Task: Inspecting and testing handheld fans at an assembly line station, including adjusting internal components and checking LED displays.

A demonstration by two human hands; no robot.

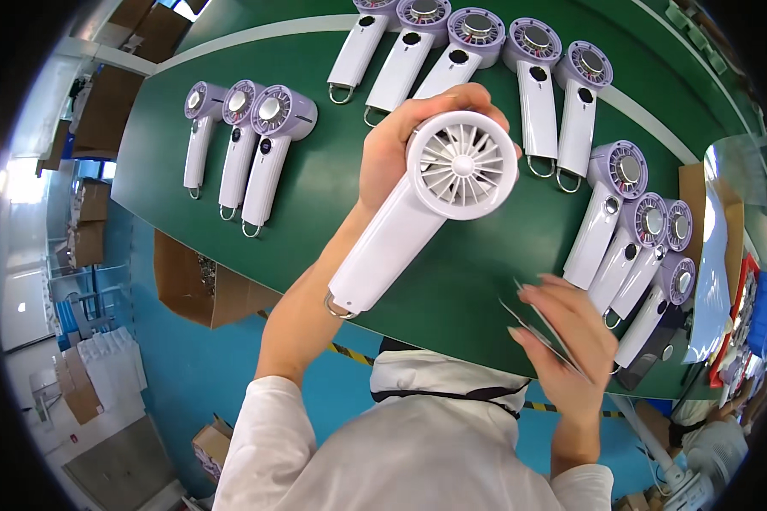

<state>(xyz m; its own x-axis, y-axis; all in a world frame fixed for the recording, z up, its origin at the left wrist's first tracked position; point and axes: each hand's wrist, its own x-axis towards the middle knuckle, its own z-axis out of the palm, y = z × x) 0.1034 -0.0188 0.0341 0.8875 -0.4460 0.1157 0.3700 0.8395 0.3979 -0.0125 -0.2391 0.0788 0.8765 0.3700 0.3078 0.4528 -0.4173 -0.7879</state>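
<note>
My left hand (pixel 386 152) is closed around the head of a white handheld fan (pixel 387 247), lifted above the green table. Its round grille with radiating blades faces up, and the handle slants down to the left, ending in a metal loop. To the right, my right hand (pixel 568 341) pinches a pair of metal tweezers (pixel 547 334), their tips pointing up and left, apart from the fan. The fingers of that hand are slightly blurred.
On the green table (pixel 332 187), three purple-and-white fans (pixel 268 162) lie at left, several more (pixel 537 102) at the back and others (pixel 626 230) at right. An open cardboard box (pixel 187 294) stands below the left edge. A dark object (pixel 656 353) lies by the right-hand fans.
</note>
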